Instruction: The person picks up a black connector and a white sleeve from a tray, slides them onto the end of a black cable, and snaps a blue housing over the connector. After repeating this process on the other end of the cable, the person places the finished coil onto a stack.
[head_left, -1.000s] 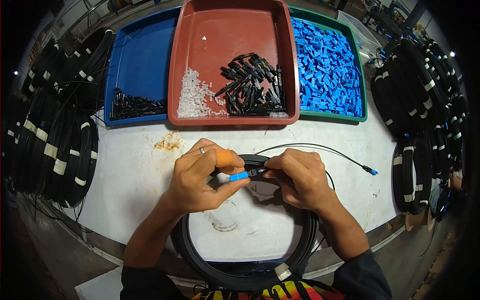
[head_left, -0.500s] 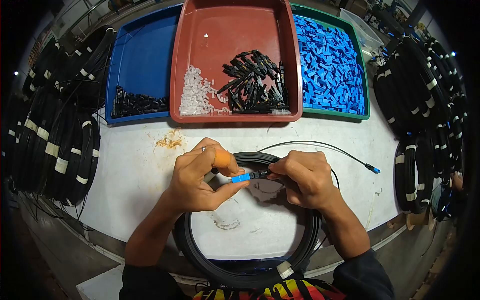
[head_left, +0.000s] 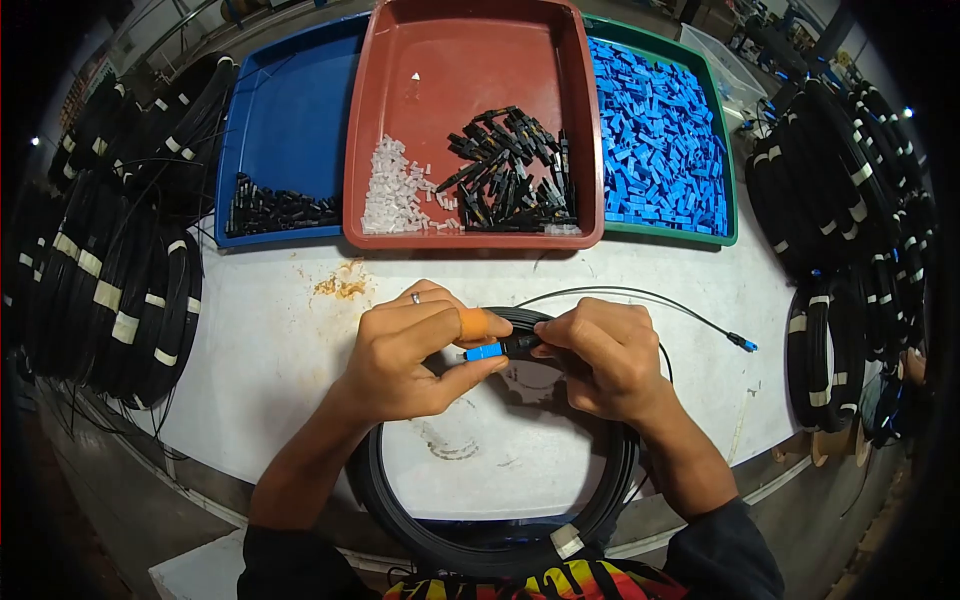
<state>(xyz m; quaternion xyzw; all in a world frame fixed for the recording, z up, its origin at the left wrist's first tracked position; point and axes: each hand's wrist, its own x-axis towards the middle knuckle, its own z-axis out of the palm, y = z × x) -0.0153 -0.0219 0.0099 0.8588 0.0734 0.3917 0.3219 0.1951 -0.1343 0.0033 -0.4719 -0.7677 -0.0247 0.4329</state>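
Note:
My left hand (head_left: 410, 355), with orange tape round one finger, pinches a fiber optic connector (head_left: 484, 352) by its blue housing between thumb and fingers. My right hand (head_left: 612, 355) is closed on the connector's black rear end, where the cable joins it. The two hands face each other, and the connector lies nearly level between them. Beneath them is a coil of black cable (head_left: 622, 470) with a white tape band near my body. Its other end, with a blue-tipped connector (head_left: 742, 342), rests on the table to the right.
A red tray (head_left: 470, 241) holds clear small sleeves and black connector bodies. Left of it, a blue tray (head_left: 285, 110) contains black parts; a green tray (head_left: 733, 190) on the right is full of blue housings. Taped cable coils (head_left: 125, 300) stand at both sides.
The taped finger of my left hand has shifted right, over the connector's black part, and its thumb has slid slightly right along the blue housing. My right hand has barely moved.

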